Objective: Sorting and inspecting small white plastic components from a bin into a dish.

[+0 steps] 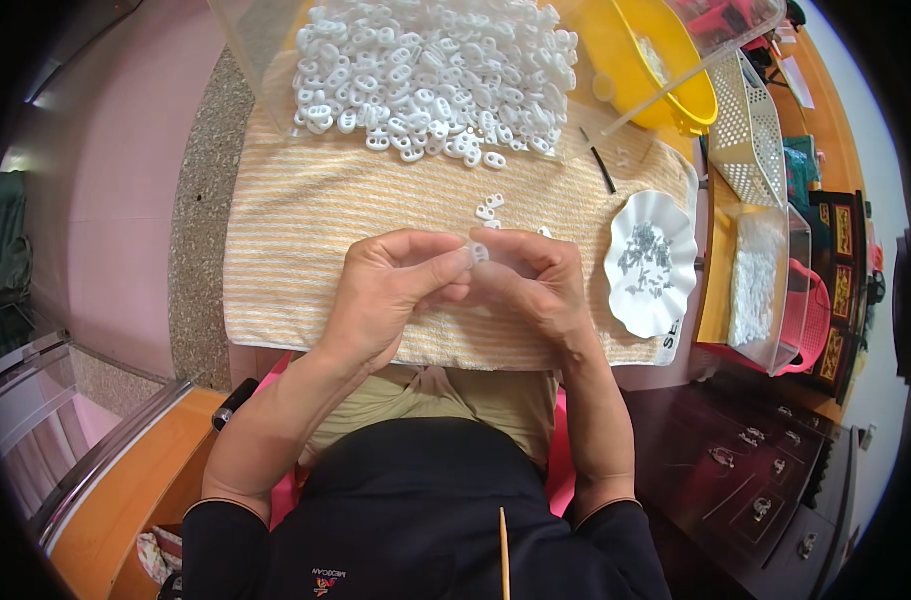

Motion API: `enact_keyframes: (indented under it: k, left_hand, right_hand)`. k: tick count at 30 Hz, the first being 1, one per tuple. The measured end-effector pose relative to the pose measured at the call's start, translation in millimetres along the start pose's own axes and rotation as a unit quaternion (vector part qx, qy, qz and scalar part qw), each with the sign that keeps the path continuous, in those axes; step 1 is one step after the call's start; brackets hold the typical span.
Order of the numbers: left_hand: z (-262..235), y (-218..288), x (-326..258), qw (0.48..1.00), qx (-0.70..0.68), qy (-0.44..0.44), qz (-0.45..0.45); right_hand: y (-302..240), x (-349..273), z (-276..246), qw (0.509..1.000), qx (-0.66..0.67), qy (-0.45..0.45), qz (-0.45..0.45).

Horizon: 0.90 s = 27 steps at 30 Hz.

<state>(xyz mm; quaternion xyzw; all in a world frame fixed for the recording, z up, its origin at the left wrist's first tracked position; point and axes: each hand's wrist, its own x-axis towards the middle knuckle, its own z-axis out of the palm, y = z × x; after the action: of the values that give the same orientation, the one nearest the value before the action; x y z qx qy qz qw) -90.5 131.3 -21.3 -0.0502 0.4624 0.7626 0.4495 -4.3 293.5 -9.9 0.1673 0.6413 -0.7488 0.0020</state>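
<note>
Centrally, above the striped towel (305,250), a small white piece (480,254) is clamped by fingertips of the left hand (383,290), probably for steadiness; whether it is also gripped by the close-set fingers of the right hand (547,288) cannot be told. Loose pieces (425,75) are heaped toward twelve o'clock and a scalloped dish (632,312) is set at three, seemingly within reach.

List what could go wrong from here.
The small white piece, pinched in the fingertips of the left hand and right hand, could slip onto the striped towel.

The right forearm might bump the scalloped plate beside it, possibly scattering its loose grey pieces.
</note>
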Motion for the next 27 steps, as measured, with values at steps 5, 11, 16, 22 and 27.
enact_keyframes:
  k: [5, 11, 16, 22, 27]
  left_hand:
    - [-0.4, -1.2, 0.1, 1.000, -0.002, -0.001, -0.009]
    - [-1.5, -3.0, 0.3, 1.000, 0.000, -0.011, 0.002]
    - [-1.8, -3.2, -0.1, 1.000, -0.007, -0.016, -0.008]
    - [-1.3, -2.6, -0.7, 1.000, -0.014, -0.027, -0.009]
    - [-0.8, -1.7, -0.8, 0.999, -0.027, -0.027, -0.019]
  right_hand:
    - [1.2, 0.5, -3.6, 1.000, -0.015, -0.001, 0.022]
    - [-1.8, -0.3, -0.8, 0.999, 0.018, 0.001, 0.028]
    - [-1.3, -0.7, -0.8, 0.998, 0.054, -0.005, 0.026]
    - [4.6, -0.3, -3.8, 0.998, 0.059, -0.012, 0.022]
    - [2.4, -1.5, -2.8, 0.998, 0.049, -0.014, 0.022]
